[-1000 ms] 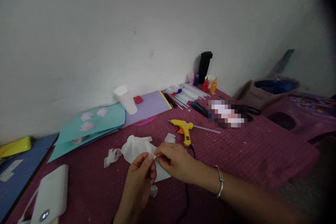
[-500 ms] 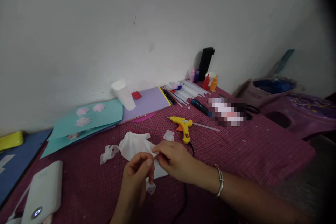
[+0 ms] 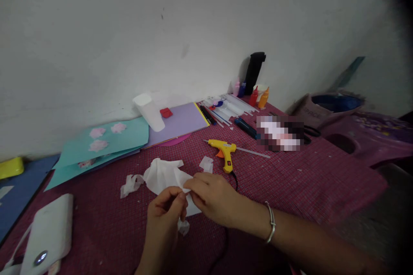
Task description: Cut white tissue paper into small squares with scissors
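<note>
1. The pleated white sheet [image 3: 163, 176] lies in the lower middle of the frame, on the dark red checked tablecloth [image 3: 290, 210], fanned out with ridges running toward the fingers
2. The right hand [image 3: 219, 197], with a bracelet [image 3: 271, 223] at its wrist, has thumb and fingers drawn narrow at the sheet's right-hand edge, and seems to pinch it there
3. The left hand [image 3: 164, 212], in the lower middle, is curled with thumb and forefinger close together just beside the right fingertips; whether anything is caught between them I cannot tell
4. As for progress, the folds in the upper part look made, while a smooth flat part [image 3: 192, 207] under the right fingers shows no pleats; whether it belongs to the same piece is hidden
5. Small white scraps [image 3: 130, 184] lie around the sheet, so some trimming or tearing appears to be done
6. Nothing visible is joined to the sheet, and the yellow glue gun [image 3: 226, 151] lies on its side right of centre, apart from both hands, so any gluing of this piece looks undone
7. At the left of the frame, three pink flower-like shapes [image 3: 98, 145] sit on a teal sheet [image 3: 137, 129] and look finished, as far as can be judged
</note>
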Demonstrator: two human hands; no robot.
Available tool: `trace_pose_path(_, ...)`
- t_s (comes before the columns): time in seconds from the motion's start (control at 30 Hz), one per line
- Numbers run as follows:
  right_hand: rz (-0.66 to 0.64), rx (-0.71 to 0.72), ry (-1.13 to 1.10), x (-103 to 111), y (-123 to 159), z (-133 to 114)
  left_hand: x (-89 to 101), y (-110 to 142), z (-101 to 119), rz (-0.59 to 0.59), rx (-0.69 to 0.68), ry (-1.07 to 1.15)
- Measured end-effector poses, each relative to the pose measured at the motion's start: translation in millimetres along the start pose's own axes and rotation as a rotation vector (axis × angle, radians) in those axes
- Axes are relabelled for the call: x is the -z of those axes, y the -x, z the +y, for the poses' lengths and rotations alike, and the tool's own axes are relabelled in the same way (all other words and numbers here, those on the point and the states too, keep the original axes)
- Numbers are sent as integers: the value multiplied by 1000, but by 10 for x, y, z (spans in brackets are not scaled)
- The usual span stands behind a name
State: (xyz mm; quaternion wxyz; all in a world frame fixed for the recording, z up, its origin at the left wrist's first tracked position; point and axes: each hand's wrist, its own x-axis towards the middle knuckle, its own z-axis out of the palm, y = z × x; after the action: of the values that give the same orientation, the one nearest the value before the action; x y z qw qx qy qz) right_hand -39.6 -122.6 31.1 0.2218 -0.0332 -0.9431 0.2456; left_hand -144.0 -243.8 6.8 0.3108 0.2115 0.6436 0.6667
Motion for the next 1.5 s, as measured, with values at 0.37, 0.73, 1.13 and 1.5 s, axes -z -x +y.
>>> trace_pose_path(0.37,82,-7,-286,-50,10,19,-29,36,57,-12,-45,40)
trace_pose_path(0.73,42,6,-187,-57,26,-10,-31,30,36,30,-15,41)
trace_pose_path(1.13,0,27,-45,-54,24,-45,-72,7,47,66,-20,70)
trace_pose_path(1.5,128,-130,-375,-33,-1,-37,-33,31,14,111,-85,-86)
